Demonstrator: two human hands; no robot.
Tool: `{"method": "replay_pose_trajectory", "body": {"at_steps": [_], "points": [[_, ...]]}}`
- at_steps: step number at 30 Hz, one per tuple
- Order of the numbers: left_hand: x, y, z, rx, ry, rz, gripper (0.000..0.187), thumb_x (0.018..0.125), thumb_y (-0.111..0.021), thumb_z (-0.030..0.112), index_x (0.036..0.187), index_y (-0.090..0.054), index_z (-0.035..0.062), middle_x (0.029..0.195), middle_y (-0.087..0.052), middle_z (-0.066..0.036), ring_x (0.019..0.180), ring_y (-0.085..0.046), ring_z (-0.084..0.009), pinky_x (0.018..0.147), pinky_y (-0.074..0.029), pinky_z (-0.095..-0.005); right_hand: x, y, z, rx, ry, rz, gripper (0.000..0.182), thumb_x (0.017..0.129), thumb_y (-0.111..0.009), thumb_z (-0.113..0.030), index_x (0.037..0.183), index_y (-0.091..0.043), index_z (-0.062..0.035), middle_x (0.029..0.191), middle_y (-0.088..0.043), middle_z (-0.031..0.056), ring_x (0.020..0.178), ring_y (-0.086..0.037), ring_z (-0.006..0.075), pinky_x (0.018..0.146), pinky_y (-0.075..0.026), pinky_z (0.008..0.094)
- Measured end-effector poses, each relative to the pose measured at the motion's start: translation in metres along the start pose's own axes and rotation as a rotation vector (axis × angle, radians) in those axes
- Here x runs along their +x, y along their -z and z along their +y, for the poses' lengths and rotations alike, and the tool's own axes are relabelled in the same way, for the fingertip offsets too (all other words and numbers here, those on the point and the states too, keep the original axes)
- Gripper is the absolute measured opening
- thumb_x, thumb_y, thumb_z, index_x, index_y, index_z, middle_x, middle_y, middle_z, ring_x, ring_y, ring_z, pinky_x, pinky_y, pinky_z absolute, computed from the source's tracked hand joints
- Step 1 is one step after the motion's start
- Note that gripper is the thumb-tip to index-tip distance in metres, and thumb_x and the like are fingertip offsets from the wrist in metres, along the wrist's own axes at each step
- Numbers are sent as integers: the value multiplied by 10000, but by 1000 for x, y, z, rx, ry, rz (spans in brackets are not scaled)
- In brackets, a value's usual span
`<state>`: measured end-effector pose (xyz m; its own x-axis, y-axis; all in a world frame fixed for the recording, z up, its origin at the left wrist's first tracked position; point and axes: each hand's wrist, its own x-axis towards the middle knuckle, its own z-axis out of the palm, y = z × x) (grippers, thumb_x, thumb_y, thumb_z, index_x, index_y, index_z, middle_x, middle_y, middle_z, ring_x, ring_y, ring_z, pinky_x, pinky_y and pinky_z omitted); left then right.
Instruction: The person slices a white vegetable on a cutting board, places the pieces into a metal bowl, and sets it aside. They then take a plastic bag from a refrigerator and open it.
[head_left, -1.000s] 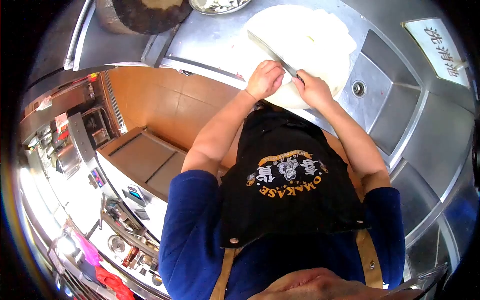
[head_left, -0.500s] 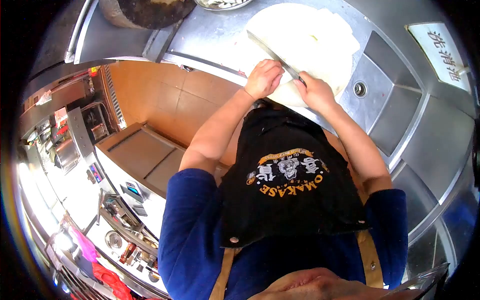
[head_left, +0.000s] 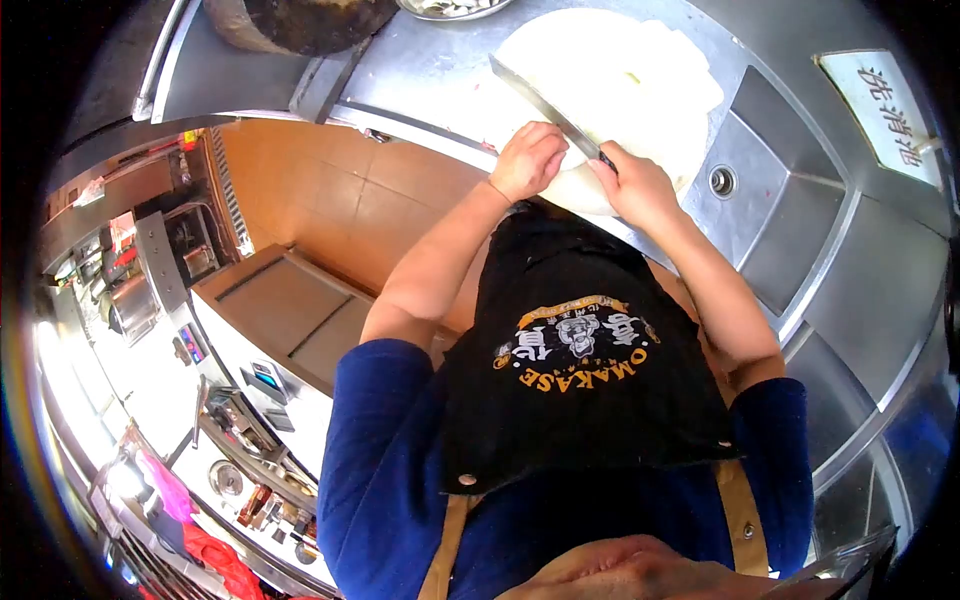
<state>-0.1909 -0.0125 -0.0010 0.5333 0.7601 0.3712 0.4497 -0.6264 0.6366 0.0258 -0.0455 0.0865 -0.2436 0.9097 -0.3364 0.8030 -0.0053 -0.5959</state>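
Observation:
In my right hand (head_left: pixel 636 187) is the dark handle of a knife (head_left: pixel 545 106), whose long blade points up and left over a round white board (head_left: pixel 640 110). My left hand (head_left: pixel 530 161) is beside the blade at the board's near left edge, its fingers curled in; whatever they may hold is hidden. Glare washes out much of the board, and a small greenish bit shows on it.
Right of the board is a steel sink (head_left: pixel 765 215) with a drain. A bowl of pale food (head_left: pixel 455 8) and a big round dark-topped block (head_left: pixel 300 25) stand at the upper left. A sign (head_left: pixel 880 115) is at the right.
The knife's tip has shifted very slightly to the left and up. Both hands stay in nearly the same place, and the whole view has moved a little.

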Motion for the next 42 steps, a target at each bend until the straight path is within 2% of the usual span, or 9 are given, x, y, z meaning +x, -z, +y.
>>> {"method": "replay_pose_trajectory", "body": {"at_steps": [3, 10, 14, 16, 20, 26, 28, 31, 42], "points": [[-6, -3, 1, 18, 16, 4, 214, 762, -717, 3, 964, -655, 35, 1051, -628, -136, 1007, -595, -338, 881, -500, -420, 3, -27, 15, -28, 45, 50, 298, 994, -536, -377, 1083, -586, -97, 851, -688, 177, 796, -667, 395, 687, -507, 505], [-10, 0, -3, 51, 16, 13, 214, 762, -717, 7, 966, -658, 37, 1054, -629, -129, 1015, -594, -334, 879, -497, -408, 0, -8, -1, -27, 8, -27, 302, 996, -532, -373, 1090, -587, -91, 859, -690, 175, 804, -670, 386, 686, -512, 500], [-10, 2, 1, 15, 20, 36, 204, 769, -714, 6, 963, -657, 33, 1060, -627, -130, 1019, -592, -334, 883, -493, -414, 15, -40, 11, -50, 89, 69, 307, 998, -528, -378, 1121, -597, -106, 846, -691, 182, 806, -673, 389, 693, -515, 496], [-11, 3, 1, 19, 18, 22, 202, 771, -712, 4, 963, -656, 31, 1063, -626, -132, 1015, -593, -336, 883, -492, -415, 14, -16, -8, -86, -21, -72, 316, 994, -533, -386, 1115, -593, -100, 868, -691, 187, 819, -674, 393, 696, -516, 499], [-15, 0, -1, 21, 23, 49, 198, 775, -712, -4, 963, -656, 25, 1064, -625, -140, 1007, -594, -343, 881, -496, -414, -3, -25, 1, -23, 29, 49, 304, 993, -539, -386, 1056, -580, -92, 828, -684, 192, 779, -669, 412, 672, -511, 516], [-15, 4, 1, -13, 23, 80, 168, 765, -693, 1, 926, -657, 38, 1018, -625, -125, 974, -594, -332, 874, -491, -416, 5, -18, -10, -74, 0, -13, 313, 994, -536, -395, 1025, -585, -87, 772, -675, 191, 766, -669, 409, 660, -507, 521], [-19, 2, -1, -9, 34, 76, 170, 778, -707, -3, 937, -657, 31, 1031, -624, -130, 986, -595, -336, 871, -497, -411, -5, -17, -10, 4, 34, 60, 320, 986, -562, -405, 1042, -583, -91, 762, -667, 207, 731, -650, 433, 635, -493, 515], [-22, 0, 0, -6, 52, 72, 174, 789, -720, -7, 949, -658, 25, 1042, -623, -134, 997, -595, -340, 869, -502, -406, 13, -38, -3, -60, 20, 9, 315, 993, -536, -397, 1041, -586, -90, 764, -672, 189, 752, -668, 403, 654, -506, 517], [-29, 6, -1, -15, 80, 71, 154, 806, -711, 9, 951, -661, 28, 1046, -622, -136, 1006, -596, -331, 864, -507, -406, 12, -41, -6, -75, 55, 8, 311, 1000, -523, -388, 1087, -589, -96, 793, -684, 185, 764, -671, 404, 659, -507, 519]]}}
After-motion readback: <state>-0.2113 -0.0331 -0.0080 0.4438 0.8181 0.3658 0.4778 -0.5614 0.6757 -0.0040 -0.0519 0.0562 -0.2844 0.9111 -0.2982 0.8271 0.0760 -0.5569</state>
